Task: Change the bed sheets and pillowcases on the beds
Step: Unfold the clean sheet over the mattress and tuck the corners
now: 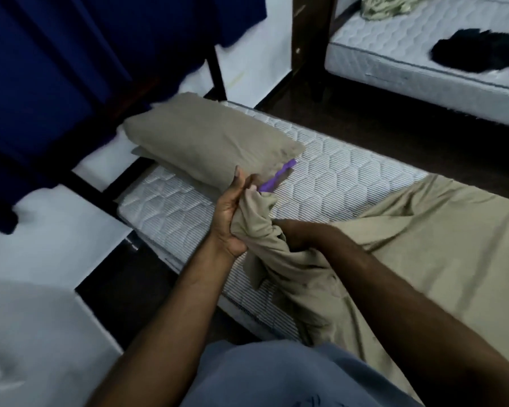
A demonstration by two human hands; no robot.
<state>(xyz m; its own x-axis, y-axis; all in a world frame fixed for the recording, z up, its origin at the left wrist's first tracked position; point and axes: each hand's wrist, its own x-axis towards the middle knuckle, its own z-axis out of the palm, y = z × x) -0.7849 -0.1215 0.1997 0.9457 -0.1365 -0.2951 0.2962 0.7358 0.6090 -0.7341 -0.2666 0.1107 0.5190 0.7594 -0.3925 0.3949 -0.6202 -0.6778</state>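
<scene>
The near mattress [335,183] lies mostly bare; the tan sheet [423,245] covers only its right part, so fitting seems about half done; the tan-cased pillow [209,142] sits at the head, apparently finished. The left hand [232,212] grips the sheet's bunched corner; the right hand [288,233] is buried in folds, so I cannot tell its grasp. A purple strip [278,176] lies nearby; the far mattress [423,48] holds 2 cloth heaps, still unmade.

walls: white [256,74] | floor: dark [379,124] | bed frame: dark wood post [312,39] | curtain: blue [56,69]
</scene>
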